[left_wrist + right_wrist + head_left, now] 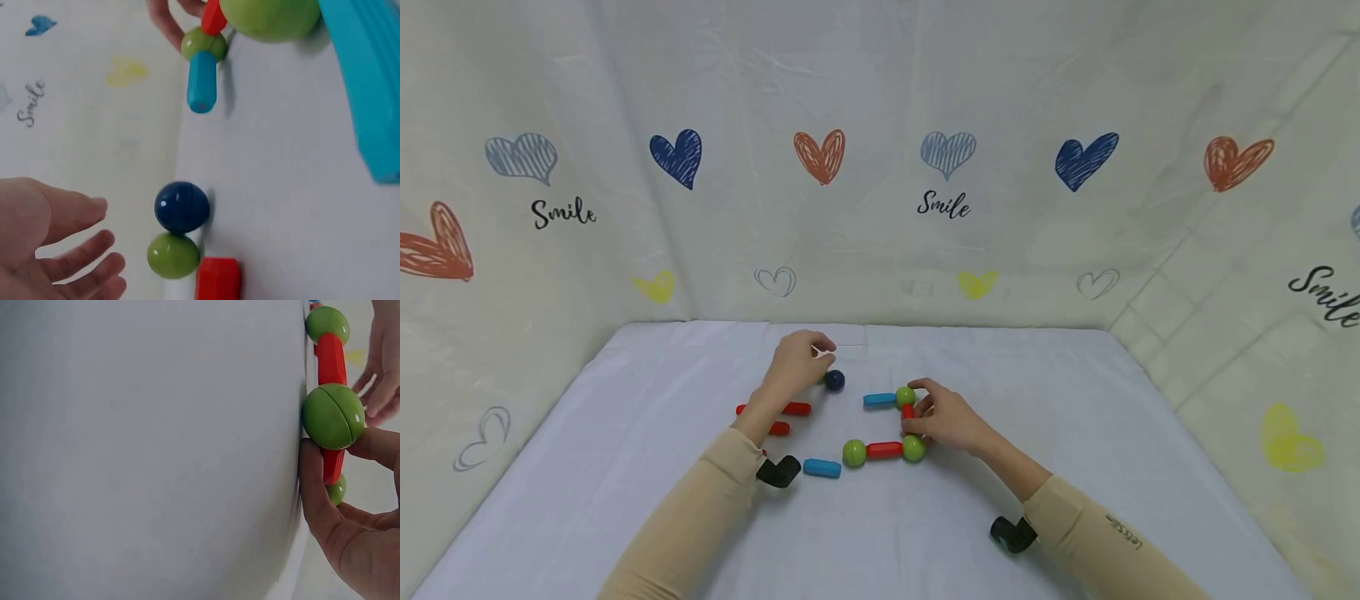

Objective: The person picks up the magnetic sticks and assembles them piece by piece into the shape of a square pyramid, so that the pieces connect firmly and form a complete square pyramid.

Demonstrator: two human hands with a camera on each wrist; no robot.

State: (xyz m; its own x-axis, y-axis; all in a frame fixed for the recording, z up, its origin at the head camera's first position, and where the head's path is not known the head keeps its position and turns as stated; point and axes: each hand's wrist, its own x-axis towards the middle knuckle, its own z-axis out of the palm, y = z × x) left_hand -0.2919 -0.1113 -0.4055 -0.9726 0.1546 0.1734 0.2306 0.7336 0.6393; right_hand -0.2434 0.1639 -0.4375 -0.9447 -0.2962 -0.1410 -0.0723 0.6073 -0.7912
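Note:
My left hand (797,362) hovers above the left side of the white table, its thumb and fingers apart with nothing between them. Close below it lie a dark blue ball (834,381) and a green ball (174,256), side by side. To the right, my right hand (951,417) grips a red stick (334,465) that joins two green balls, the near ball (913,448) and the far ball (906,397). A blue stick (880,401) runs left from the far ball. From the near ball a second red stick (884,450) reaches another green ball (854,452).
A loose blue stick (822,468) lies left of the joined pieces. Several red sticks (796,408) lie by the left forearm, partly hidden under it. A pale curtain (880,250) printed with hearts stands behind the table.

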